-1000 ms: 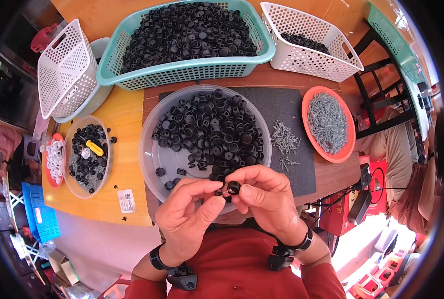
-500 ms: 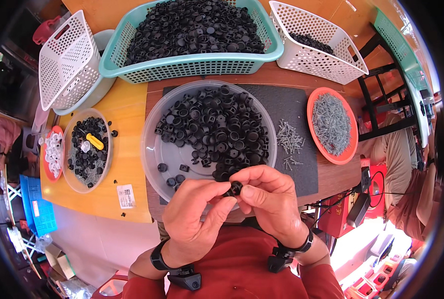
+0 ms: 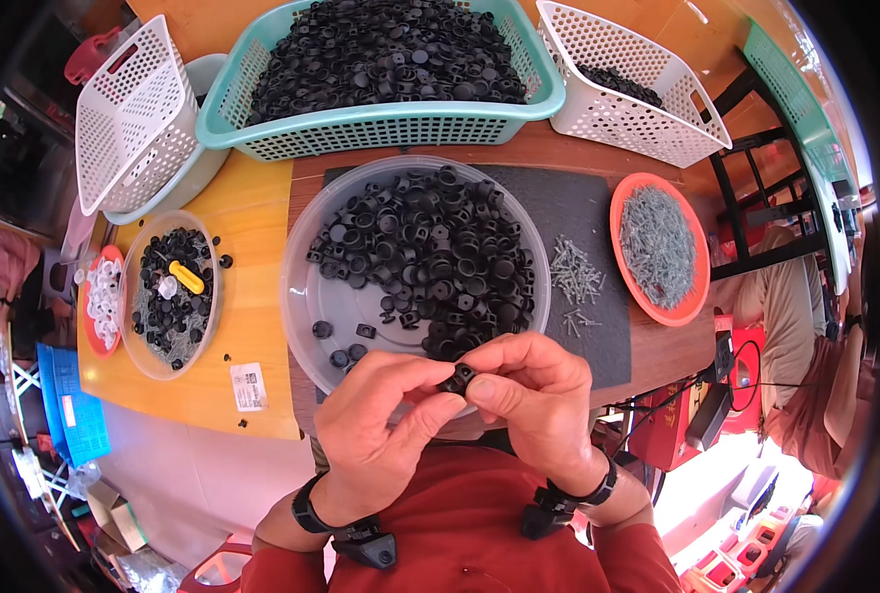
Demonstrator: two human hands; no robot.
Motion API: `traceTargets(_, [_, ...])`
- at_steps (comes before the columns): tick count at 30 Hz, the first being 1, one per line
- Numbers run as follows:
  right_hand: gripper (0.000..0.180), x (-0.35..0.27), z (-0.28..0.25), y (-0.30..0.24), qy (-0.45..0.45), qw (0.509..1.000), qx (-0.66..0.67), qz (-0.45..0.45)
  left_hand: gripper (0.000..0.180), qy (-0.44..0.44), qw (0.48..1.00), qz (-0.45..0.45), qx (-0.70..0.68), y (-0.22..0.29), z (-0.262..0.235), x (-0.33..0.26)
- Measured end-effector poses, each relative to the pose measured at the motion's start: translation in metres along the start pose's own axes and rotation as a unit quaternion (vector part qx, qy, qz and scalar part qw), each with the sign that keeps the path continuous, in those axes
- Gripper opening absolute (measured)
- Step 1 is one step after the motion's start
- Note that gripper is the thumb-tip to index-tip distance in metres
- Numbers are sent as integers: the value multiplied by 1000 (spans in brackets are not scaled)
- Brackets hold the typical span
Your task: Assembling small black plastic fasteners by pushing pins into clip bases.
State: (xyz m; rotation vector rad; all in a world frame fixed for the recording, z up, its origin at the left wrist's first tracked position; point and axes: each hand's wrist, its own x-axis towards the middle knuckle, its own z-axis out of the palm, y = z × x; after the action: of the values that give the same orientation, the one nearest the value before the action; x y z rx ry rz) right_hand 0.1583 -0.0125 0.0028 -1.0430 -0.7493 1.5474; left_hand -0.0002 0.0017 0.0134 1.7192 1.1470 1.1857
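Observation:
Over the near rim of a round clear plastic tub (image 3: 295, 296), both my hands pinch one small black plastic part (image 3: 457, 379). Thumb and fingers of my left hand (image 3: 381, 425) close on its left side. My right hand (image 3: 539, 405) grips its right side between thumb and forefinger. The fingertips cover much of the part, so its full shape is hidden. Inside the tub lies a heap of similar black parts (image 3: 430, 247), with a few loose ones (image 3: 339, 358) near my left fingers. Loose screws (image 3: 576, 272) lie on the dark mat (image 3: 603, 346) right of the tub.
A teal basket (image 3: 381, 128) heaped with black parts stands behind, flanked by white baskets (image 3: 143, 128). On the right is an orange dish (image 3: 615, 237) of screws. To the left are a clear bowl (image 3: 213, 326) with mixed parts and a yellow tool (image 3: 187, 278), and an orange dish (image 3: 92, 336) of whitish pieces.
The black part has turned slightly between my fingertips and shifted a little to the left. Both hands keep their pinch on it.

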Motion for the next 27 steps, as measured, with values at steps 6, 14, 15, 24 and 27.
traceTargets(6, [15, -5, 0, -1, -18, 998, -47, -47, 26, 2, 991, -88, -103, 1, -1, -4])
traceTargets(14, [17, -5, -1, 1, -26, 997, -36, -57, 30, -8, 992, -97, -77, 3, 0, -2])
traceTargets(15, [17, -5, -2, 2, -26, 997, -36, -57, 30, -9, 992, -97, -76, 3, -1, -2])
traceTargets(24, [16, -6, -2, 2, -23, 998, -24, -51, 35, -32, 987, -119, -99, -1, -1, -1])
traceTargets(27, [15, -6, -2, 3, -16, 999, -15, -47, 35, -46, 989, -105, -98, -4, -2, -1])
